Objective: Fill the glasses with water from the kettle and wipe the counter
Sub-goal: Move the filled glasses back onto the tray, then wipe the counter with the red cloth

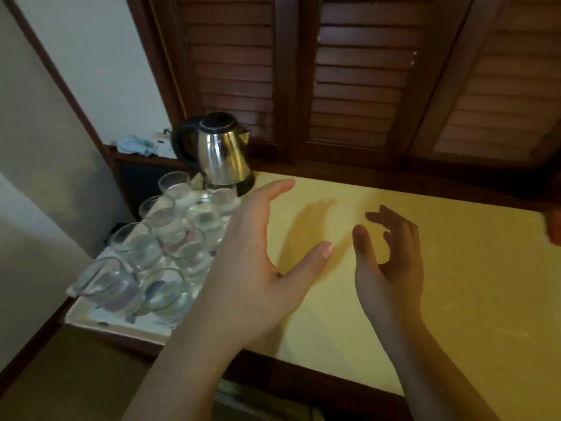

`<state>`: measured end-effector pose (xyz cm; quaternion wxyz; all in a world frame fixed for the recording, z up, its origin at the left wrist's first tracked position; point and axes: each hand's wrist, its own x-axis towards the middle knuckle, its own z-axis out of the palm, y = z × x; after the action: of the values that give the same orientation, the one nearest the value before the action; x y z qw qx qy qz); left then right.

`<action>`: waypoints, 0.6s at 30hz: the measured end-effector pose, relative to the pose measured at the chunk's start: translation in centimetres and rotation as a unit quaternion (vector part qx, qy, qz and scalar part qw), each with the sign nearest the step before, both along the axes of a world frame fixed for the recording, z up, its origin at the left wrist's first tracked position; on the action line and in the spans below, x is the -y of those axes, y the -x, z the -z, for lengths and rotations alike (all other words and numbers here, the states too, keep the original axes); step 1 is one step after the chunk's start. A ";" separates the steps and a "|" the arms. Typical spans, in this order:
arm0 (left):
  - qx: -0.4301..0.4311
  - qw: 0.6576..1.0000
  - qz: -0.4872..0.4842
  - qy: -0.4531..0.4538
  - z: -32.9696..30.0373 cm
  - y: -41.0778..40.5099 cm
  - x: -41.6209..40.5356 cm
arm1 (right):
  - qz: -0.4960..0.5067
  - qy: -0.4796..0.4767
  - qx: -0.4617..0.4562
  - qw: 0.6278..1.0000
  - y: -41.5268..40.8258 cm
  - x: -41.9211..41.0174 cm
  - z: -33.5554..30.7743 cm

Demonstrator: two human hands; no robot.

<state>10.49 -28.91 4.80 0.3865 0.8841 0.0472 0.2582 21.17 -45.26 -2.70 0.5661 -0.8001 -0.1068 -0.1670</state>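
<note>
Dark wooden louvred shutters [358, 86] fill the upper half of the frame, standing behind a yellow counter [440, 268] that runs from the centre to the right edge. In the upper left, on a lower dark ledge beside the wall, a crumpled pale blue cloth [136, 144] lies next to a white object too blurred to identify. A small reddish thing shows at the far right edge, cut off by the frame.

The steel kettle [220, 153] with its black handle and lid stands upright at the back left corner of the counter, spout pointing right, just behind the glasses. The glasses [164, 244] are clustered close together on a white tray [91, 319] in the left middle of the frame, many touching one another. They look clear; whether any hold water cannot be told through the blur and reflections.

The left hand [258, 268] hovers over the counter just right of the tray, its fingers stretched toward the kettle, thumb spread wide, holding nothing; its wrist covers part of the tray's right side. The right hand [388, 268] hangs above the counter's middle, fingers loosely curled and apart from the thumb, also empty. Both hands cast shadows on the yellow surface between them.
</note>
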 end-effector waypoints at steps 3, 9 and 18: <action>-0.036 0.999 0.027 -0.006 1.0 -3.8 5.5 | 0.036 0.029 -0.021 0.999 -2.6 6.3 0.1; -0.092 0.992 0.081 -0.018 3.3 -11.6 15.0 | 0.083 0.094 -0.056 0.990 -9.2 19.7 2.9; -0.256 0.963 0.063 -0.062 9.9 -23.5 18.8 | 0.151 0.308 -0.165 0.925 -25.2 35.8 7.9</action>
<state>33.98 -47.73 -5.06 0.3212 0.9442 0.0732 0.0007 46.33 -81.11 -10.56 0.2694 -0.9580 0.0635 -0.0751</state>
